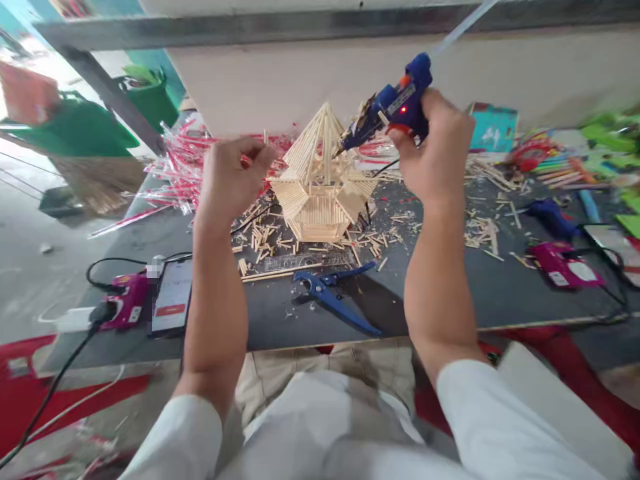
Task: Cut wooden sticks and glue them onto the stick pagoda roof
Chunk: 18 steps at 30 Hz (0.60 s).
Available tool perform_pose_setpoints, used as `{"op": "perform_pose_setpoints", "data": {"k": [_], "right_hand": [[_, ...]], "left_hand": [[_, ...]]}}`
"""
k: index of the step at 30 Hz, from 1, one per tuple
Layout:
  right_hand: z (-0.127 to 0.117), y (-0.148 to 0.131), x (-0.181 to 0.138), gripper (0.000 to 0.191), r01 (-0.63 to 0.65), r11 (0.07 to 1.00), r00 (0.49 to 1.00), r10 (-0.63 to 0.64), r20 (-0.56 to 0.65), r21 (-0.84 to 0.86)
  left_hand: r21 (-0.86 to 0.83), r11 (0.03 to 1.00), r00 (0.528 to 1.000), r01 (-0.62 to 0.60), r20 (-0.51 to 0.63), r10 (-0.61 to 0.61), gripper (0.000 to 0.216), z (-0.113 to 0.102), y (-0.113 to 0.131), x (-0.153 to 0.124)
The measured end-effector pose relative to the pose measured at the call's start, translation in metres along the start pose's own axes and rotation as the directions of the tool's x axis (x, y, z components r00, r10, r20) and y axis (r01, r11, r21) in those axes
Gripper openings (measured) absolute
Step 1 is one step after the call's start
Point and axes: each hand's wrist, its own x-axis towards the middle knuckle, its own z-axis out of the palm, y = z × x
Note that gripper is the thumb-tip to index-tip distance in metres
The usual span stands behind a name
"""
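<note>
A small pavilion-like model made of thin wooden sticks (320, 210) stands on the dark table, with a pointed roof and a flared lower tier. My right hand (435, 147) grips a blue glue gun (400, 103), its red light on and its dark nozzle at the right side of the roof. To the left of the model, my left hand (237, 170) pinches a short wooden stick (266, 137) between thumb and finger, its end pointing up. Below the model lie blue cutters (335, 297) and a clear ruler (300, 261).
Cut stick pieces (263, 240) litter the table (280, 320). Red-and-clear plastic wrappers (180, 167) pile up behind on the left. A phone (173, 297) and a magenta power box (125, 300) sit front left. Another blue glue gun (554, 217) rests on the right.
</note>
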Motion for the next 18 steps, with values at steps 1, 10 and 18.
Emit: {"op": "perform_pose_setpoints", "data": {"k": [1,10,18], "right_hand": [[0.0002,-0.0004,0.0001,0.035,-0.007,1.000,1.000,0.007,0.001,-0.006],[-0.0013,-0.0026,-0.0006,0.038,-0.040,0.999,0.999,0.040,0.006,-0.016],[0.0029,0.0016,-0.0011,0.031,-0.048,0.999,0.998,0.048,-0.027,0.000]], "left_hand": [[0.000,1.000,1.000,0.002,0.000,-0.002,0.022,0.0009,-0.0008,0.0002],[-0.023,1.000,1.000,0.010,0.004,-0.010,0.024,0.0038,-0.0043,-0.0010],[-0.001,0.999,0.999,0.041,0.019,-0.041,0.028,0.0040,-0.0013,-0.0029]]}}
